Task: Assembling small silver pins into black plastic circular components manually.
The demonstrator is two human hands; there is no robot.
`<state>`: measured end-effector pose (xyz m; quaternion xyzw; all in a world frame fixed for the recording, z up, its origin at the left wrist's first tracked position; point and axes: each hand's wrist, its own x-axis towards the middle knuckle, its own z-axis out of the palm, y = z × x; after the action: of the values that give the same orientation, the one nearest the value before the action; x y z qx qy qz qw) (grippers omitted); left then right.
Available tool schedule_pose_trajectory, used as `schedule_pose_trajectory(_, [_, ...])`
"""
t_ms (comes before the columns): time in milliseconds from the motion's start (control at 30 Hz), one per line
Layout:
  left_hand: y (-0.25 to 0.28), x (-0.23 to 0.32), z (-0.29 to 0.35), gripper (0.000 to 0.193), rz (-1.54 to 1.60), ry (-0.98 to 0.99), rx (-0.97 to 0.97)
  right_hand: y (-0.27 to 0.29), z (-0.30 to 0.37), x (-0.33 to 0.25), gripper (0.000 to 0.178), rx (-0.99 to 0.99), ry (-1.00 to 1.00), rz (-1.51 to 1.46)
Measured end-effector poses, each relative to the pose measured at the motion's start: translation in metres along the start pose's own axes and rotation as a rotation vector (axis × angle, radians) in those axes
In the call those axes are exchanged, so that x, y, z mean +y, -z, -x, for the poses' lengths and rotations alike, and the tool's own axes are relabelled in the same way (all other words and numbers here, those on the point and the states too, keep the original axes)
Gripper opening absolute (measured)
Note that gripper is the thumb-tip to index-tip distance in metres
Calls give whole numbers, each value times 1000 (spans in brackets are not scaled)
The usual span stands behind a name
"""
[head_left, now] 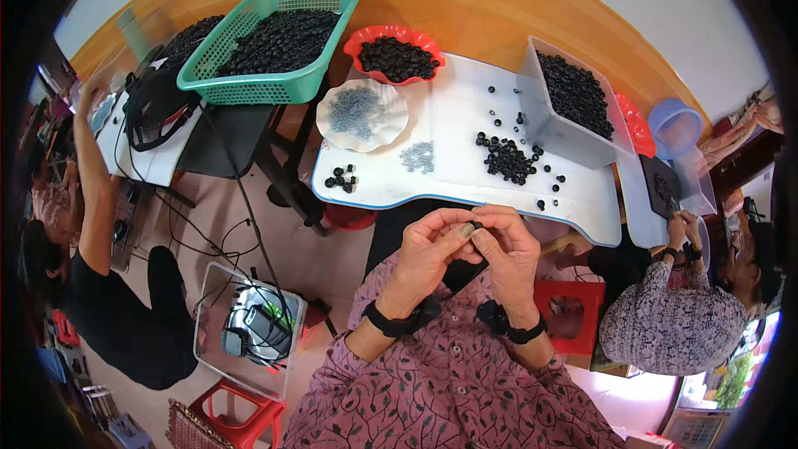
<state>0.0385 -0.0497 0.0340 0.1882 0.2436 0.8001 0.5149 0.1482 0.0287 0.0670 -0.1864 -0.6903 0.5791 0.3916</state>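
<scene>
My left hand [428, 254] and my right hand [509, 262] meet in front of my chest, just off the table's near edge. Both are closed, thumbs and fingertips pinching a small black part [475, 225], mostly covered by the fingers. Beyond them, a loose pile of small black round parts [507, 160] lies on the white table [453, 137]. Farther left are scattered small translucent grey pieces [418, 157] and a white scalloped plate [399, 126] heaped with more of them. A small group of black parts [339, 180] sits by the table's left corner.
A red scalloped bowl [353, 43], a green basket [249, 89] and a clear bin [555, 126] hold black parts. People work at left [116, 299] and right [673, 316]. Cables hang over a plastic box [204, 341] on the floor; a red stool [582, 298] stands right.
</scene>
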Motion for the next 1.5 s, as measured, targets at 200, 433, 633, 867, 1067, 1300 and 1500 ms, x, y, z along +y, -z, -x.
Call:
schedule_pose_trajectory(200, [5, -5, -7, 21, 71, 8, 2, 11, 1, 12, 14, 75, -88, -199])
schedule_pose_trajectory(433, [7, -4, -16, 23, 128, 31, 2, 19, -7, 9, 18, 112, -266, -369])
schedule_pose_trajectory(633, [9, -7, -25, 22, 99, 39, 40, 21, -15, 19, 16, 108, -245, -353])
schedule_pose_trajectory(867, [6, -10, -39, 21, -11, 36, 66, 20, -31, 26, 12, 87, -160, -181])
schedule_pose_trajectory(1067, [9, -16, -53, 21, -106, 35, 91, 27, -38, 43, 11, 102, -140, -26])
schedule_pose_trajectory(1300, [16, -17, -64, 21, -124, 59, 111, 27, -52, 46, 17, 120, -190, -11])
schedule_pose_trajectory(1500, [20, -18, -72, 22, -7, 128, 118, 28, -56, 57, 19, 103, -138, 33])
